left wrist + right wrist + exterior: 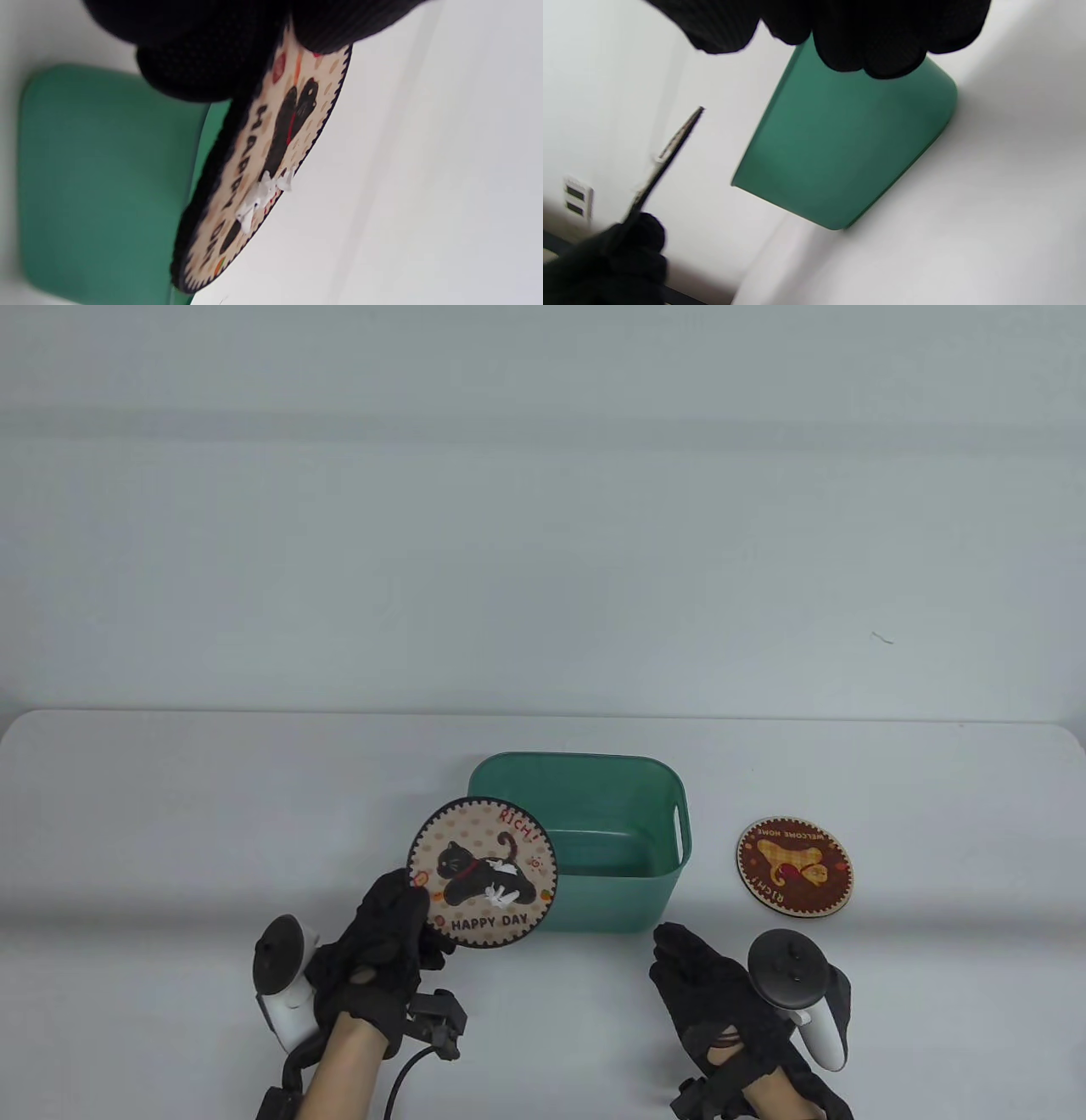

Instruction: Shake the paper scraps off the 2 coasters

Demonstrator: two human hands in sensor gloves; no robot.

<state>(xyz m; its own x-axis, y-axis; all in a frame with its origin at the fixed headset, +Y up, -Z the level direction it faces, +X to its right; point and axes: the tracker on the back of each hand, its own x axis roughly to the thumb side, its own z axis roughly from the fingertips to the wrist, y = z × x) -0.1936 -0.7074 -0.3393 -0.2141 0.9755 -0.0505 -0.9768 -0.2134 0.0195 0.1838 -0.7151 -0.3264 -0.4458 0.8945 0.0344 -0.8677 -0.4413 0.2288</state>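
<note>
While pinched at its near-left rim by the left hand (382, 946) and lifted over the green plastic bin's (657, 891) left end, carries loose white paper scraps (261, 197) on the round cat-print "HAPPY DAY" coaster (484, 874); looks thin, stiff, light, best gripped by the edge, right hand (713, 993) relaxed, holding nothing, near the bin.

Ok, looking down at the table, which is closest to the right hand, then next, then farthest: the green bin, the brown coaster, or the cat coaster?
From the right hand:
1. Green bin: just ahead of the fingertips, slightly to the left.
2. Brown coaster: flat on the table, ahead and to the right. Close to the bin's rank.
3. Cat coaster: farthest, across at the left, held up by the left hand.
</note>
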